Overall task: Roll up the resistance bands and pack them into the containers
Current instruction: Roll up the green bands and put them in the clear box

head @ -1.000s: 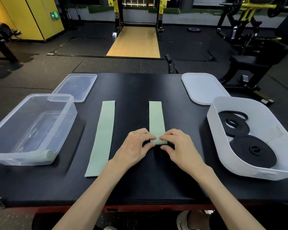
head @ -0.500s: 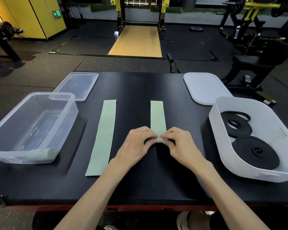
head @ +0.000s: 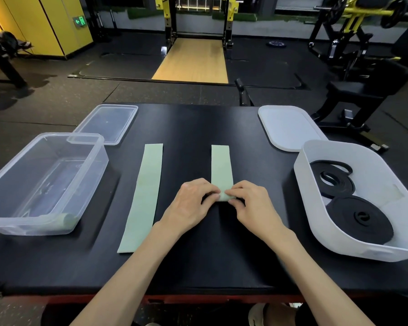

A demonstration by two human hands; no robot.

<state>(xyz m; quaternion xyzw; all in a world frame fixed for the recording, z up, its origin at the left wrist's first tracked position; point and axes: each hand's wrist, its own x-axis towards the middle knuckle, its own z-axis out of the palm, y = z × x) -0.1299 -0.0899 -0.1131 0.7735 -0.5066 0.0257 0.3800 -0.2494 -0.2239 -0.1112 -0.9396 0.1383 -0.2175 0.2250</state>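
Observation:
Two pale green resistance bands lie on the black table (head: 198, 260). The left band (head: 144, 194) is flat and full length. The right band (head: 221, 165) is rolled at its near end, and my left hand (head: 191, 205) and my right hand (head: 252, 205) pinch that small roll between fingertips and thumbs. A rolled green band (head: 65, 220) sits in the near corner of the clear container (head: 87, 184) at the left. The white container (head: 316, 222) at the right holds two coiled black bands (head: 360, 220).
A clear lid (head: 108, 123) lies behind the clear container, and a white lid (head: 287, 128) lies behind the white one. Gym machines and a bench stand on the floor beyond the table's far edge.
The roll has advanced a little away from me along the right green band, so its flat part is shorter. Both hands moved forward with it.

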